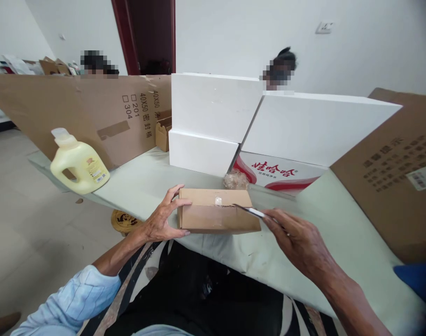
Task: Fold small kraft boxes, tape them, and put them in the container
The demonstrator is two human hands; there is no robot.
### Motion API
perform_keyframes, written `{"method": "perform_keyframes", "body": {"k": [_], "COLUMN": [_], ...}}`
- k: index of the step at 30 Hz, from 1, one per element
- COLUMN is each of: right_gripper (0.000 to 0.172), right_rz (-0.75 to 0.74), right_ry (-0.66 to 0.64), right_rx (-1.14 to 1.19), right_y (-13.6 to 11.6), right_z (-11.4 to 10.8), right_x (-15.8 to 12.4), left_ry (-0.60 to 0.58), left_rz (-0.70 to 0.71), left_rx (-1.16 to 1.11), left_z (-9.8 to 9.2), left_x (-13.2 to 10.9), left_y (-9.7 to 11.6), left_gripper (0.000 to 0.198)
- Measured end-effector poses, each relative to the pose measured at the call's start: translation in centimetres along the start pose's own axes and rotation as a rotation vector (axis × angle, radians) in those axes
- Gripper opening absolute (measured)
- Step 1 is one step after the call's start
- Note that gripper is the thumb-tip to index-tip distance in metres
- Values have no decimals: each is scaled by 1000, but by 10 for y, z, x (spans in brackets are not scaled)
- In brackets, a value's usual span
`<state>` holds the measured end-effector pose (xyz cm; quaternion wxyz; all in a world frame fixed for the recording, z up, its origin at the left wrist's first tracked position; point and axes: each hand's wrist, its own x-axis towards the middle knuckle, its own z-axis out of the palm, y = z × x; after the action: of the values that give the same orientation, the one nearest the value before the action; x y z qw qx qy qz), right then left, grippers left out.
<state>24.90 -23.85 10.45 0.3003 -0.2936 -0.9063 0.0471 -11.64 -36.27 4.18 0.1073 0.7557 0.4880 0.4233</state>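
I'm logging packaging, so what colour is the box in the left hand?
The box is light brown and shows best in the head view.

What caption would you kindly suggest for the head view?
Left hand grips a small cardboard box; right hand holds a slim tool at its seam.

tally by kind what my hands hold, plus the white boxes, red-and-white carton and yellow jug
Cardboard box, in the left hand: 1
Slim pointed tool, in the right hand: 1
White boxes showing: 3
Red-and-white carton: 1
Yellow jug: 1
Total: 7
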Motion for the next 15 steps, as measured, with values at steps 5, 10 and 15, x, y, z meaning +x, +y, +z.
{"method": "perform_keyframes", "body": {"k": [5, 10, 15], "right_gripper": [37, 42, 42], "right_rz": [-200, -252, -288], "right_ry": [-87, -111, -147], "right_rx": [-214, -268, -290], "right_y": [-26, -30, -33], "right_z": [0, -1, -5], "right_x": [25, 37, 43], "left_ry": [32, 10, -19], "left_rz": [8, 20, 24], "left_rx": [-38, -51, -20], "left_z": [3, 0, -3], "left_x": [-5, -5, -3], "left_y": [1, 3, 6], "left_gripper": [82, 78, 78]}}
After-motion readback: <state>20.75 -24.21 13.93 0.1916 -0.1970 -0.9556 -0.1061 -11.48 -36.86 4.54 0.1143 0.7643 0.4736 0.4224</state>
